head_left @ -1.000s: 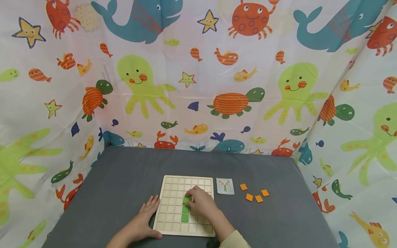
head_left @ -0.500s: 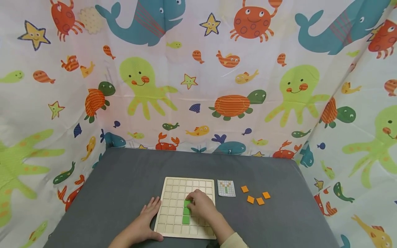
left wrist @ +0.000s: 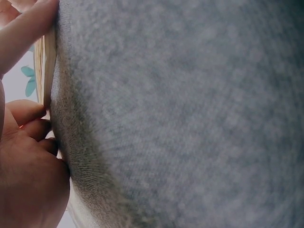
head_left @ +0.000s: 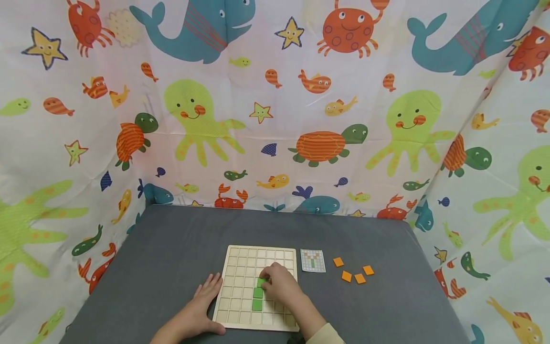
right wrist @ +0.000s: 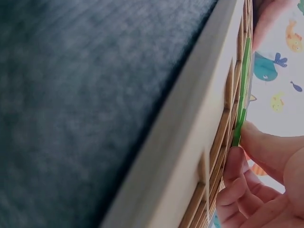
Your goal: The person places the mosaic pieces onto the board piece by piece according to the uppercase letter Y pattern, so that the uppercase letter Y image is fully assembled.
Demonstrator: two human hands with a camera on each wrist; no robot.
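Note:
A light wooden board with a square grid lies on the grey table. Two green square tiles sit in neighbouring cells, one behind the other. Just beyond them, a third green tile is pinched between the thumb and fingers of my right hand. It stands slightly out of line with the other two, partly hidden by the fingers. My left hand rests at the board's left side, fingers straight along the edge and thumb at the near left corner.
A small printed card with a coloured grid pattern lies right of the board. Several orange square tiles are scattered farther right on the grey tabletop. A curtain with sea animals surrounds the back and sides.
The far green tile, lined up with the others earlier, now sits slightly to the right under my right fingers. My left hand keeps its place on the board.

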